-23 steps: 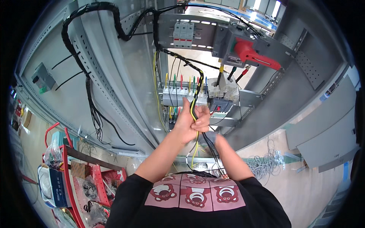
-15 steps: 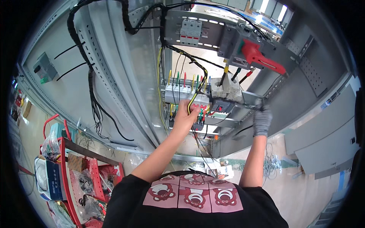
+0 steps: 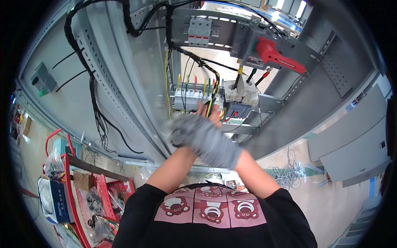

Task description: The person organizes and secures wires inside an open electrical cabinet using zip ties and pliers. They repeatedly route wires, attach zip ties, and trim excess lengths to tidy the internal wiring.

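In front of the breakers, my bare left hand (image 3: 214, 117) is closed round a wire bundle (image 3: 215, 89) with black covering and yellow strands showing. My right hand (image 3: 204, 140), in a grey knitted glove, crosses over my left wrist, its fingers curled and slightly blurred at the left. What they hold, if anything, is hidden. Behind the left hand stands a row of white miniature breakers (image 3: 186, 100) with coloured wire ends on top. To the right are a dark breaker (image 3: 237, 111) and pale terminal covers (image 3: 242, 91).
A grey metal cabinet frame (image 3: 153, 82) surrounds the work. Above right sits a switch with a red handle (image 3: 281, 58); a white device (image 3: 199, 32) is on the upper rail. A black cable harness (image 3: 76, 37) runs down the left. A red cart (image 3: 72, 198) with bagged parts stands lower left.
My right hand has swung from the far right across to the left, over my left wrist. My left hand stays closed on the wire bundle. The whole view has shifted slightly.
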`<state>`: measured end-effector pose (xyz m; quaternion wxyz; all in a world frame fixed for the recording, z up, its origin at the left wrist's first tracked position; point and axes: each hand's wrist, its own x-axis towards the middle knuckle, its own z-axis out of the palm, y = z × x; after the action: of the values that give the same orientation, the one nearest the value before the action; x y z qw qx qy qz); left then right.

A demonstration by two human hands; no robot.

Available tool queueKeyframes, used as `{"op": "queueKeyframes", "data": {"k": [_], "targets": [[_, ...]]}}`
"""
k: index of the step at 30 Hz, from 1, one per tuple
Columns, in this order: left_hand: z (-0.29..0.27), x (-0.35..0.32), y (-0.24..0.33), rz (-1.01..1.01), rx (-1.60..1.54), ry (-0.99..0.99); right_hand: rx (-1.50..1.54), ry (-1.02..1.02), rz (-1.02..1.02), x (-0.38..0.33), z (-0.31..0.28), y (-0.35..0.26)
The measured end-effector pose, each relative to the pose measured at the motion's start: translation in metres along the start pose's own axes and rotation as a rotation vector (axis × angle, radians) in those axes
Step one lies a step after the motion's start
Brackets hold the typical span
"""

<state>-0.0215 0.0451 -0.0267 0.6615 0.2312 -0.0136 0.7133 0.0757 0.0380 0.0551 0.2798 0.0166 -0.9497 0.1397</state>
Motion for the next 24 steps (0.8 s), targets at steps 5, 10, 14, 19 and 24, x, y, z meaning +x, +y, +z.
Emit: {"op": "queueKeyframes", "data": {"k": [5, 10, 14, 19, 24], "targets": [[0.053, -0.001, 0.010, -0.159, -0.108, 0.164, 0.532, 0.517, 0.612, -0.037, 0.003, 0.112], [0.056, 0.004, 0.008, -0.200, -0.179, 0.102, 1.110, -0.301, 0.563, -0.050, 0.058, 0.104], [0.060, -0.002, 0.014, -0.198, -0.067, 0.102, 0.909, -0.407, 0.603, -0.075, 0.064, 0.091], [0.062, -0.019, 0.033, -0.090, 0.560, 0.328, 0.055, -0.043, 1.254, -0.183, 0.022, 0.150], [0.030, -0.002, 0.018, 0.348, 1.387, 0.481, -0.127, 0.948, 0.703, -0.123, -0.095, 0.099]]}}
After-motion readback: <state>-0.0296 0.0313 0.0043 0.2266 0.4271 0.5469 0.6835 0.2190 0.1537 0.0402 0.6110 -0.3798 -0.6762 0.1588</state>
